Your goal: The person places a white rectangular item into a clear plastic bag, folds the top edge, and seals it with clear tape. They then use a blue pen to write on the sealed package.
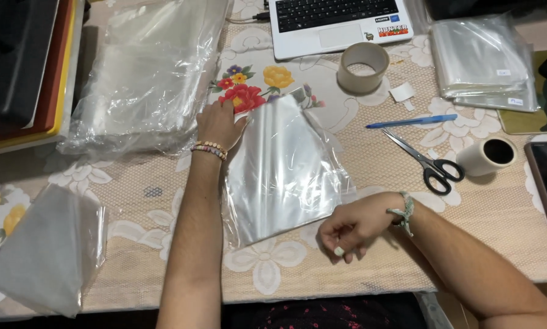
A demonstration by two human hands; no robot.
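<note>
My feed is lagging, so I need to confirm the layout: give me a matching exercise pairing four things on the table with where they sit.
Things:
1. scissors
2. tape roll
3. blue pen
4. left hand

Places:
A. just below the laptop
B. on the upper left edge of the clear plastic bag
C. between the tape roll and the scissors
D. beside the small white roll

Pairs: 1-D, 2-A, 3-C, 4-B

Table [487, 244] under floral lace cloth [139, 207], evenly lit, perhaps indoors.

Bare cloth lies between the clear bag [282, 170] and scissors [429, 161].
</note>
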